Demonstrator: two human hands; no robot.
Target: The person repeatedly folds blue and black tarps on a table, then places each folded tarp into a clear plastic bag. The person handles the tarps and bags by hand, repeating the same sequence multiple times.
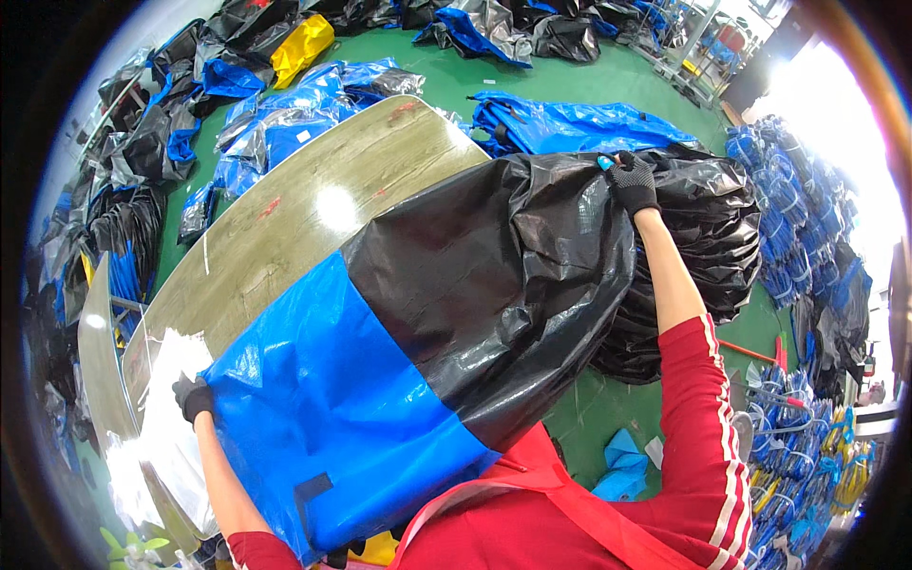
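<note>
Glossy crinkled woven-plastic black-and-blue cover (418, 332), wood-grain laminate table (285, 228), knit gloves.

Wooden table (313, 204) under blue-black tarp bag (408, 332)

One view only, from a camera on the person's head, looking steeply down and forward. The left hand (194, 397) sits low at the left, the right hand (633, 182) farther out, upper right. Between them a sheet (418, 332) fills the centre, close up. Fisheye bending curves the table (313, 209) beyond the hands.
</note>
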